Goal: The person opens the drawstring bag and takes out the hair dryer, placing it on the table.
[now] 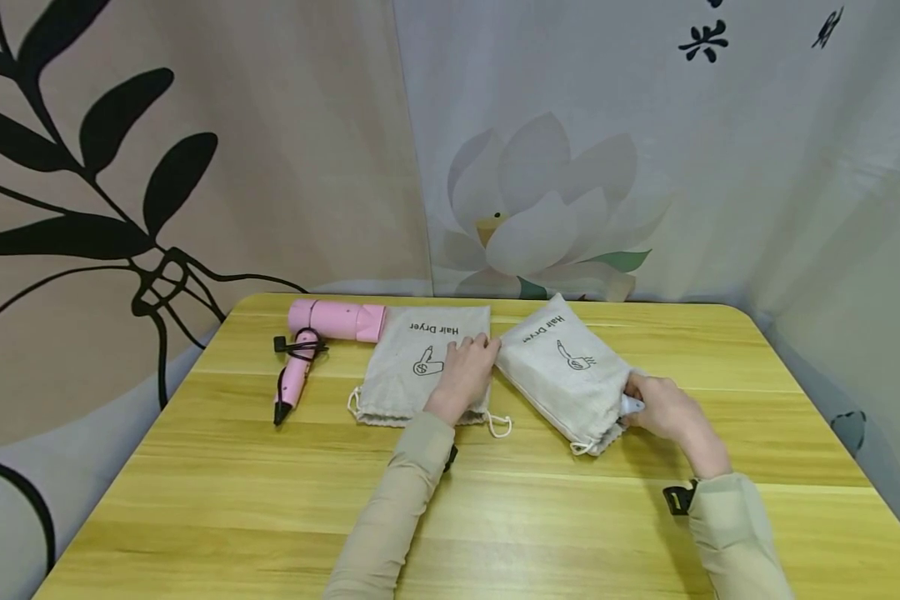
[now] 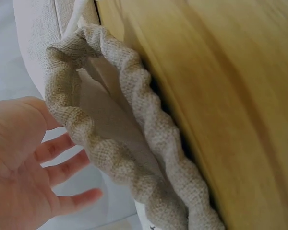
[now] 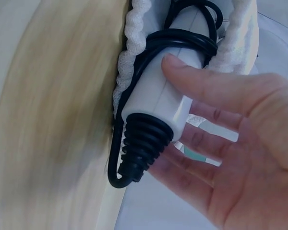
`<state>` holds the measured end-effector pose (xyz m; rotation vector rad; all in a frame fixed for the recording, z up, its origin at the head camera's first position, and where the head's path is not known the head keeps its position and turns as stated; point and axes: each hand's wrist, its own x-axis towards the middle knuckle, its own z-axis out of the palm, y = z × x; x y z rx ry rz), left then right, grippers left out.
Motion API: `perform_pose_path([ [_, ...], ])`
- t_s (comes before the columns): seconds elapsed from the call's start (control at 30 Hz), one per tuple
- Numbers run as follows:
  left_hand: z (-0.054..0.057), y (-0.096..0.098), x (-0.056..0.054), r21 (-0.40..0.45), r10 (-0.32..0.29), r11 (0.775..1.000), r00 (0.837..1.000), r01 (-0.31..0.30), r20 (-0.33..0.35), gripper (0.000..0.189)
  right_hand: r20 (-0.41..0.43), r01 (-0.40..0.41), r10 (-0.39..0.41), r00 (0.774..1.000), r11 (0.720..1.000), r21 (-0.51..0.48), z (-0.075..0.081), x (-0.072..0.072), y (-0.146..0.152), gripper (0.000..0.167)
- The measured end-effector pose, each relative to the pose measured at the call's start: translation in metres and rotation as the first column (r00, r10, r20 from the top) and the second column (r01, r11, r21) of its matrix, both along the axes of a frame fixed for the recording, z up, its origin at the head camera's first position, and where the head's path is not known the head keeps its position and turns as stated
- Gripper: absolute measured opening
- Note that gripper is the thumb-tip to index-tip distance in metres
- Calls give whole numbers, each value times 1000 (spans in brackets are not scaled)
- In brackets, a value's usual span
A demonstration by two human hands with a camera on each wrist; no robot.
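Two light grey drawstring bags printed "Hair Dryer" lie on the table. My left hand (image 1: 465, 375) is over the right side of the left bag (image 1: 401, 358), its fingertips near the other bag's edge. In the left wrist view, that left bag's gathered mouth (image 2: 158, 129) gapes, and the fingers look extended beside it. My right hand (image 1: 663, 404) holds the pale handle of a hair dryer (image 3: 158, 96) between thumb and fingers. Black cord (image 3: 182, 38) is wound round this handle. The dryer's remainder is hidden inside the right bag (image 1: 562, 367).
A pink hair dryer (image 1: 345, 321) lies left of the bags, its handle pointing toward me, with a black cord and plug (image 1: 300, 343) bundled on it. White drawstrings (image 1: 499, 425) trail from the left bag. The wooden table (image 1: 540, 533) ends at a curtain (image 1: 330, 150) behind.
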<state>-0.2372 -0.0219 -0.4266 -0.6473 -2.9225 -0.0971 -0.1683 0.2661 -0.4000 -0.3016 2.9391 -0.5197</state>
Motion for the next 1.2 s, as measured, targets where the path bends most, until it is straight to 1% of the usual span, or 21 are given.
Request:
perform_pose_path([
  [0.13,-2,-1,-1,-18,4,1000,999,-5,-32,29,-13,-13,13,1000,1000,7,-1,0,1,32],
  [0.2,-3,-1,-1,-17,6,1000,999,-6,-36,28,-18,-21,21,1000,1000,13,-1,0,2,30],
  [0.43,-3,-2,-2,-15,12,1000,1000,-12,-26,29,-39,-32,33,999,999,21,-1,-1,3,28],
  [0.7,-2,-2,-1,-5,15,1000,1000,-15,9,29,-43,-52,53,998,998,18,0,0,5,28],
  [0.87,-2,-4,0,9,8,1000,1000,-8,2,27,-37,-64,65,997,998,18,1,1,6,29],
  [1.03,-3,-5,-1,5,6,1000,1000,-6,4,27,-35,-77,78,996,997,26,2,2,9,29],
  [1.2,-4,-5,-1,5,3,1000,1000,-3,-11,25,-31,-84,85,996,996,24,3,3,11,28],
])
